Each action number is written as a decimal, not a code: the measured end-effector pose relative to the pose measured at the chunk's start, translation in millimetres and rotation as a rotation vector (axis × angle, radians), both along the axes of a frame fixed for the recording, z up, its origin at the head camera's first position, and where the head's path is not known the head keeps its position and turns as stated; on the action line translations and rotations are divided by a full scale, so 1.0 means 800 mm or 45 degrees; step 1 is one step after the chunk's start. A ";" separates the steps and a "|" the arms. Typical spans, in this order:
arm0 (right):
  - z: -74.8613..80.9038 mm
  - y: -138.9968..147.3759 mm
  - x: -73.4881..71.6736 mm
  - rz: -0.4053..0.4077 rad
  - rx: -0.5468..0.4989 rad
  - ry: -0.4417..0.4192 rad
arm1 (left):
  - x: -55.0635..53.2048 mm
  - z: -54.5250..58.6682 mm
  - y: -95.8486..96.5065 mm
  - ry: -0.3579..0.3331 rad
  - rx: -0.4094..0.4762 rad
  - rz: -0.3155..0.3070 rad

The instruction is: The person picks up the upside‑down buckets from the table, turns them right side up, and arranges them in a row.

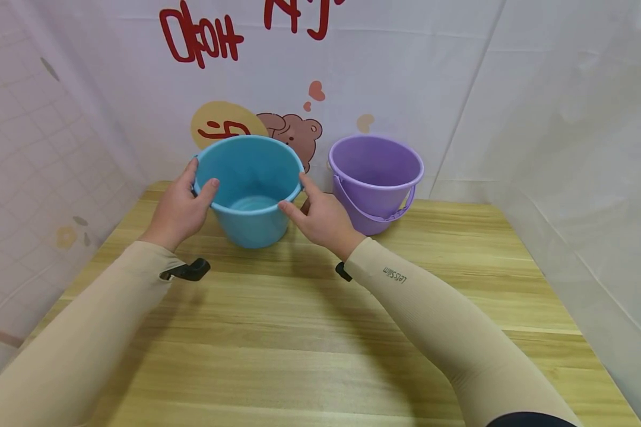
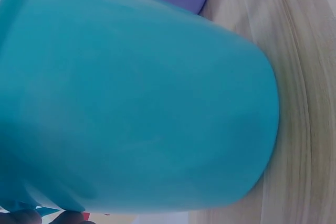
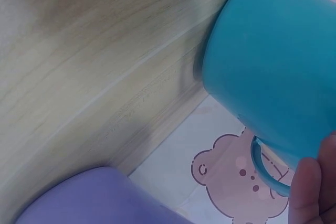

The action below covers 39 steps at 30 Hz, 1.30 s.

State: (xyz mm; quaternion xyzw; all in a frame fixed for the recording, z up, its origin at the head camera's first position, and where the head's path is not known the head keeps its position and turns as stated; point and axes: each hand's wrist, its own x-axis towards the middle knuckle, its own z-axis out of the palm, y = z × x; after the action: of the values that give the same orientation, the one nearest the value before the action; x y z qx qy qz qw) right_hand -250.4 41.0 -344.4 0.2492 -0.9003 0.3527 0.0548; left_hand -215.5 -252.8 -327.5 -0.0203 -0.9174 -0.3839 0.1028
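Both hands grip the rim of a blue bucket (image 1: 252, 228) near the back of the wooden table. On its left side, the left hand (image 1: 177, 207) has the thumb over the rim and the fingers outside. Across from it, the right hand (image 1: 323, 219) pinches the right side of the rim, thumb toward the front. The blue bucket is upright with its inside showing bare. In the right wrist view its handle (image 3: 265, 174) hangs on the far side, close to the fingers (image 3: 305, 190). Just right of the right hand stands a purple bucket (image 1: 376, 204), its handle lowered at the front.
The wooden table (image 1: 278, 344) stretches toward the person. White curtains (image 1: 406, 71) with red writing and a printed bear (image 1: 299, 139) hang behind, and more fabric hangs at both sides. The purple bucket stands close beside the blue one.
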 end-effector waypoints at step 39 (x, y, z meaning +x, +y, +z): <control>-0.004 -0.004 0.002 0.012 -0.019 0.145 | 0.000 0.010 0.001 -0.132 -0.060 -0.050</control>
State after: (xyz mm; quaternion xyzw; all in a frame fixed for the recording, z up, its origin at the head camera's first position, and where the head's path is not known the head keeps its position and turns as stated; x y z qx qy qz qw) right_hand -248.6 37.6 -347.6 0.2728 -0.8918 0.3449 0.1063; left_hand -215.4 -252.1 -319.2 -0.0207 -0.9297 -0.3648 0.0470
